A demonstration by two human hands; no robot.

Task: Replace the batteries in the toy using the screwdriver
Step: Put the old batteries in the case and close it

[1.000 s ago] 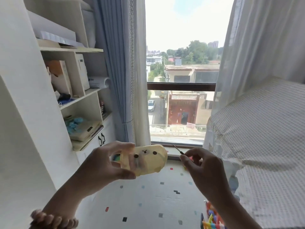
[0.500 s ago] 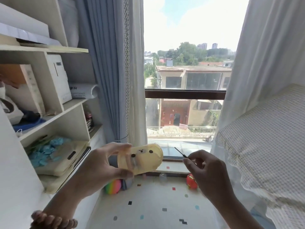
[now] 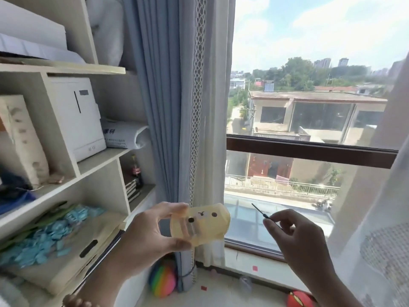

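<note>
A pale yellow plastic toy (image 3: 203, 222) with a small drawn face and two black dots is held up in front of the window. My left hand (image 3: 143, 240) grips it from the left, thumb underneath and fingers over the top. A thin black screwdriver (image 3: 262, 212) points up and to the left from my right hand (image 3: 296, 238), which pinches it between the fingertips. The tip hangs in the air a short way right of the toy, apart from it. No batteries are visible.
White shelves (image 3: 99, 158) with boxes, a bottle and blue pieces stand at the left. A blue curtain (image 3: 163, 107) hangs behind the toy. A rainbow ball (image 3: 162, 281) and a red ball (image 3: 299, 299) lie on the floor below the window sill (image 3: 252, 251). A sheer white curtain (image 3: 376, 218) hangs at the right.
The view has tilted upward and nearer the window. Both hands keep their holds; the toy and screwdriver stay a short gap apart.
</note>
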